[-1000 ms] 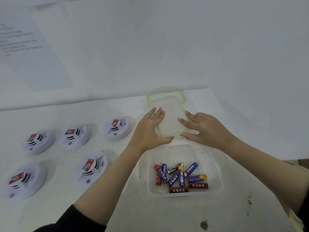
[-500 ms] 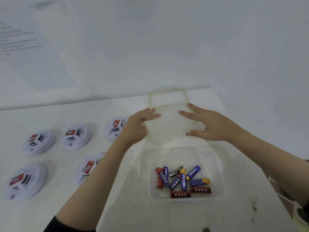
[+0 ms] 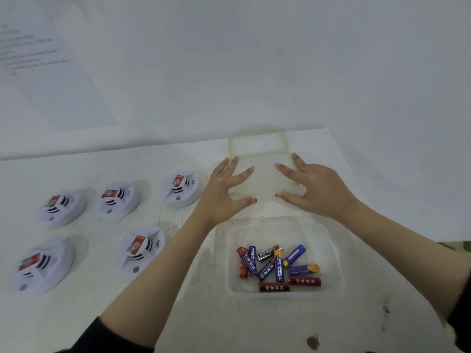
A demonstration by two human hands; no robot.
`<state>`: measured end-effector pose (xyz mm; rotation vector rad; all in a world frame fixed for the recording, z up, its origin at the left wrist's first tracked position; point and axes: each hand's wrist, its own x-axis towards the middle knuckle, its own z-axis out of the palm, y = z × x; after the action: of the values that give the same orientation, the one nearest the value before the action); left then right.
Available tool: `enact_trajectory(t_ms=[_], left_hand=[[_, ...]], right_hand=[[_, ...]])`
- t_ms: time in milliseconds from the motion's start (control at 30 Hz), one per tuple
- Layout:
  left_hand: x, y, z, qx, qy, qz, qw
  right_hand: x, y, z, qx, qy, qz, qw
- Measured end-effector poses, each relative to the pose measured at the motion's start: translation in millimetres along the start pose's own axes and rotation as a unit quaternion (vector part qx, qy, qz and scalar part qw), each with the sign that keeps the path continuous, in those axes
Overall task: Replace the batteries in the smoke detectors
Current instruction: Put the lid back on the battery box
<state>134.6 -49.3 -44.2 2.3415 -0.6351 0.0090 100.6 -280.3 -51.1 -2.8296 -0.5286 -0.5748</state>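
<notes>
Head view: five white smoke detectors (image 3: 141, 249) lie on the table (image 3: 76, 314) in two rows, three behind and two in front, each with a red label on top. At three o'clock from them stands an open clear container (image 3: 336, 253) holding a loose heap of red, blue and black batteries (image 3: 277, 266). At twelve o'clock from the container lies its green-rimmed lid (image 3: 257, 146). Both hands are over the lid with fingers straight and spread, the left hand (image 3: 224, 192) at its nine o'clock side and the right hand (image 3: 318, 189) at three o'clock. Whether they press on it cannot be told. A printed sheet (image 3: 51, 72) hangs on the wall at ten o'clock.
</notes>
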Motion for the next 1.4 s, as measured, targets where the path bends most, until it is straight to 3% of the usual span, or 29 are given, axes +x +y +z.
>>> enact_trajectory(t_ms=[100, 200, 333, 433, 533, 633, 800, 1000, 1133, 1267, 1333, 1400], left_hand=[[6, -1, -10, -0.001, -0.048, -0.004, 0.999], [15, 1, -25, 0.025, -0.098, 0.006, 0.995], [22, 7, -30, 0.106, -0.068, 0.022, 0.992], [17, 14, -22, 0.100, -0.033, 0.022, 0.994], [10, 14, -9, 0.071, -0.100, 0.033, 0.992], [6, 13, 0, 0.086, -0.122, 0.022, 0.989], [5, 15, 9, 0.078, -0.042, 0.015, 0.996], [4, 14, 23, 0.071, 0.046, 0.027, 0.996], [6, 12, 20, 0.073, 0.042, 0.039, 0.996], [12, 4, 7, 0.040, 0.038, 0.045, 0.997], [17, 3, 3, -0.049, 0.058, -0.017, 0.997], [22, 2, 0, -0.138, 0.072, -0.077, 0.985]], right_hand=[[-1, 7, -17, 0.076, -0.026, 0.017, 0.997], [-2, 13, -29, 0.112, -0.090, -0.019, 0.989], [-5, 13, -31, 0.109, -0.150, -0.036, 0.982], [-7, 5, -31, 0.084, -0.122, -0.007, 0.989], [-9, -11, -23, 0.019, -0.027, -0.010, 0.999], [-12, -16, -19, 0.011, 0.001, 0.002, 1.000], [-15, -6, -18, -0.048, 0.027, -0.076, 0.996], [-12, -3, -11, -0.054, 0.086, -0.110, 0.989], [-12, -2, -4, -0.023, 0.107, -0.117, 0.987], [-7, 8, -4, 0.019, 0.072, -0.063, 0.995], [-6, 14, -7, 0.104, 0.044, 0.013, 0.994], [-7, 15, -14, 0.233, 0.025, 0.124, 0.964]])
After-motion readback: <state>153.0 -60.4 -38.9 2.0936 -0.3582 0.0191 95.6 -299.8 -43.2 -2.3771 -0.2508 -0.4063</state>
